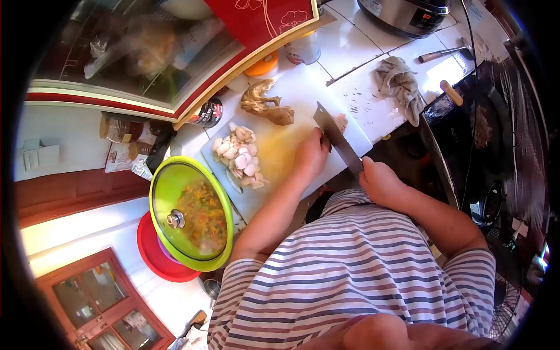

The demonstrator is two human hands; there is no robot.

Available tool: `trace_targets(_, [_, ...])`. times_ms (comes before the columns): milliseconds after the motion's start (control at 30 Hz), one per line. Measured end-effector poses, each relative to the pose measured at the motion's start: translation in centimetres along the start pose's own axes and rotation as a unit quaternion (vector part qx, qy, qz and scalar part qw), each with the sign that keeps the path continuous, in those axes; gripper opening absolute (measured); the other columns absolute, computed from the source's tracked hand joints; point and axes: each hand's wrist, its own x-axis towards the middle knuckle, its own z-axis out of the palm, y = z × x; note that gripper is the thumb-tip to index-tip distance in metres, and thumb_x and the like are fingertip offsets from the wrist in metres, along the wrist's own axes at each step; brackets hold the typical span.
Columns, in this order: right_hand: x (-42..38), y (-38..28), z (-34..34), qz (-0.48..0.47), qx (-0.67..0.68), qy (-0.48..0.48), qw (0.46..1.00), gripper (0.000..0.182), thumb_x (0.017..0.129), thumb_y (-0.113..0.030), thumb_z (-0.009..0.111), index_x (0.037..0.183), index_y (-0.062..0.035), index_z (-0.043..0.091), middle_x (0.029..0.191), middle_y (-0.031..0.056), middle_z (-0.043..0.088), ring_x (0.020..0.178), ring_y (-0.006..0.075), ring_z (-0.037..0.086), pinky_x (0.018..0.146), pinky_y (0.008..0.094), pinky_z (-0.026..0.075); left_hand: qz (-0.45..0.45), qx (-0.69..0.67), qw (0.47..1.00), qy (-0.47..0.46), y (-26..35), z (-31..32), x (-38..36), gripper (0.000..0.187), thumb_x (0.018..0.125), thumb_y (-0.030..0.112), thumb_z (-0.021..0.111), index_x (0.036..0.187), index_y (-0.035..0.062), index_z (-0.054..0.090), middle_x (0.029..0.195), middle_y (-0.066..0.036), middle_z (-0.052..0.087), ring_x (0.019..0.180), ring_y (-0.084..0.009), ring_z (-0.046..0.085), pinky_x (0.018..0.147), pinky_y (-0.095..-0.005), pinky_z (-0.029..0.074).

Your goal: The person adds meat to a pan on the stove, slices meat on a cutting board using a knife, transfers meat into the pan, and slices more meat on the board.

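My right hand (380,179) is closed around the handle of a cleaver (339,139), whose blade stands over the white cutting board (306,87). Close against the blade's left side is my left hand (312,154), fingers curled down at the board; I cannot tell what lies under them. A small pale brown piece (340,121) shows just past the blade. Farther up the board rests a large, wrinkled brown piece of food (265,104). Pale pink and whitish cut chunks (239,154) are heaped on the board's left part.
A green-rimmed bowl with a glass lid (154,195) stands left of the board, above a red basin (149,251). A crumpled grey cloth (399,87) lies on the tiles near a rice cooker (405,17). At right is a dark wok (496,122); a cabinet (192,87) overhangs the counter.
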Motion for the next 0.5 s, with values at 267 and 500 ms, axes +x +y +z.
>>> trace_targets(267, [4.7,-1.0,2.5,0.002,-0.045,0.047,0.998,0.016,0.08,-0.011,0.05,0.084,0.004,0.048,0.073,0.0255,0.06,0.072,0.0417,0.059,0.064,0.0476,0.047,0.056,0.052,0.997,0.018,0.4,0.6,0.2,0.018,0.084,0.018,0.05,0.097,0.0062,0.05,0.079,-0.022,0.061,0.075,-0.0425,0.057,0.066,-0.0517,0.044])
trace_targets(500, [5.9,-0.5,1.7,-0.007,0.092,0.081,0.992,0.017,0.083,-0.013,0.047,0.09,0.0019,0.05,0.074,0.025,0.059,0.073,0.0428,0.058,0.066,0.049,0.045,0.045,0.084,0.994,0.055,0.7,-0.3,-0.7,0.017,0.087,0.019,0.046,0.095,0.005,0.048,0.081,-0.021,0.062,0.078,-0.0398,0.059,0.068,-0.0467,0.045])
